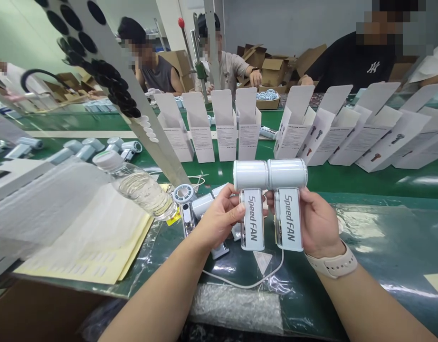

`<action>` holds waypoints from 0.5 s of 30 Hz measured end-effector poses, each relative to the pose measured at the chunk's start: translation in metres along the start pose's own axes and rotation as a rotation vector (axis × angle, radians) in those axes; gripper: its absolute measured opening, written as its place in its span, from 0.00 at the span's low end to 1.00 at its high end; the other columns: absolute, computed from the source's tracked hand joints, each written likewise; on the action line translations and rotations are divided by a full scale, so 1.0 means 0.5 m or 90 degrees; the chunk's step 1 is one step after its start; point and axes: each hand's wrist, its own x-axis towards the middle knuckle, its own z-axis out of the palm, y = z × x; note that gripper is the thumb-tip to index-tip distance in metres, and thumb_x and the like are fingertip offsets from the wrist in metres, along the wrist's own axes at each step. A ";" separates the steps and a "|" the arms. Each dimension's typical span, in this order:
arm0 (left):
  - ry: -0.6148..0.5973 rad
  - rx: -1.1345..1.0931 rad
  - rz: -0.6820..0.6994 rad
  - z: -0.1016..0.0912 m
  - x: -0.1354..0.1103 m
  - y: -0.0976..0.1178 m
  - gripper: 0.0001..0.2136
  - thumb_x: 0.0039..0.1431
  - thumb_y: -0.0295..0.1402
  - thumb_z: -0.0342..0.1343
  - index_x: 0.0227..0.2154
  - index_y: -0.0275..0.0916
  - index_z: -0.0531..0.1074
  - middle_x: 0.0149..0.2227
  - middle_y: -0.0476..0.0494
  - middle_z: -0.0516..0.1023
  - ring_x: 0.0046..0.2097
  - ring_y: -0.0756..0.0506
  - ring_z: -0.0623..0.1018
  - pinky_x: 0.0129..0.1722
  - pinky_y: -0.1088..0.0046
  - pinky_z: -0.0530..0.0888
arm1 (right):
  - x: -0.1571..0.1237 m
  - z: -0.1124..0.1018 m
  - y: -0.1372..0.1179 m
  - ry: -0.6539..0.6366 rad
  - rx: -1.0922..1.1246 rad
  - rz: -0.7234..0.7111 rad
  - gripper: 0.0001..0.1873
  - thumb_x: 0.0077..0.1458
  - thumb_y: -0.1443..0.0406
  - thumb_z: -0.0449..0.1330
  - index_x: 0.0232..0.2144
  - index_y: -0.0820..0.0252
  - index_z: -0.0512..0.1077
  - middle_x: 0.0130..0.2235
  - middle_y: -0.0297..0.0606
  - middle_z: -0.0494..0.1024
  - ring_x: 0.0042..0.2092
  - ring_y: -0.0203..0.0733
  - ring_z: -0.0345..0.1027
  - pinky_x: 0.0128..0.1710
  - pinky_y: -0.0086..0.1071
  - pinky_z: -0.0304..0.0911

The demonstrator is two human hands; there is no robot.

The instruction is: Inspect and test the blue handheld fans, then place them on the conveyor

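I hold two white hand-held fans side by side above the green table, each handle marked "Speed FAN". My left hand (219,216) is closed round the handle of the left fan (251,204). My right hand (317,223), with a pale watch strap on the wrist, grips the right fan (288,204). The two round heads touch at the top. Under my left hand lie more fan parts (190,202) and a white cable (240,282).
A water bottle (140,187) lies tilted over yellow and white sheets (87,237) at the left. Open white boxes (212,126) stand in a row across the belt. A strip with black discs (108,76) slants across. Several people sit behind the belt among cardboard cartons (272,71).
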 end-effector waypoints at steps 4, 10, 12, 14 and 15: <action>-0.004 0.014 0.016 0.001 0.002 0.000 0.27 0.47 0.42 0.71 0.45 0.42 0.64 0.39 0.44 0.83 0.40 0.41 0.84 0.39 0.65 0.79 | 0.002 0.001 0.006 0.034 0.004 0.006 0.11 0.54 0.63 0.56 0.38 0.54 0.76 0.33 0.38 0.84 0.35 0.47 0.78 0.36 0.42 0.75; 0.033 0.020 -0.012 0.006 0.001 0.005 0.29 0.42 0.46 0.73 0.42 0.41 0.64 0.41 0.42 0.82 0.38 0.42 0.84 0.36 0.66 0.80 | 0.007 -0.002 0.007 0.030 0.009 0.075 0.11 0.52 0.64 0.56 0.36 0.58 0.76 0.32 0.40 0.83 0.33 0.47 0.77 0.34 0.41 0.76; 0.058 0.021 -0.035 0.003 0.002 0.000 0.29 0.41 0.48 0.72 0.39 0.40 0.64 0.39 0.42 0.82 0.36 0.43 0.83 0.32 0.70 0.79 | 0.010 -0.004 0.005 0.045 0.013 0.135 0.12 0.52 0.66 0.55 0.34 0.60 0.77 0.30 0.40 0.83 0.30 0.46 0.77 0.33 0.40 0.76; 0.074 0.021 -0.059 -0.003 0.004 -0.007 0.29 0.41 0.50 0.71 0.39 0.41 0.64 0.37 0.42 0.82 0.35 0.43 0.83 0.29 0.73 0.77 | 0.014 -0.004 0.004 0.064 0.027 0.196 0.12 0.52 0.67 0.54 0.32 0.61 0.78 0.28 0.42 0.82 0.28 0.45 0.76 0.32 0.39 0.77; 0.079 0.021 -0.067 -0.006 0.004 -0.010 0.29 0.42 0.50 0.71 0.39 0.41 0.64 0.37 0.42 0.82 0.35 0.43 0.83 0.29 0.73 0.77 | 0.015 -0.004 0.003 0.070 0.036 0.215 0.13 0.52 0.68 0.53 0.31 0.62 0.78 0.27 0.42 0.82 0.28 0.45 0.76 0.31 0.38 0.77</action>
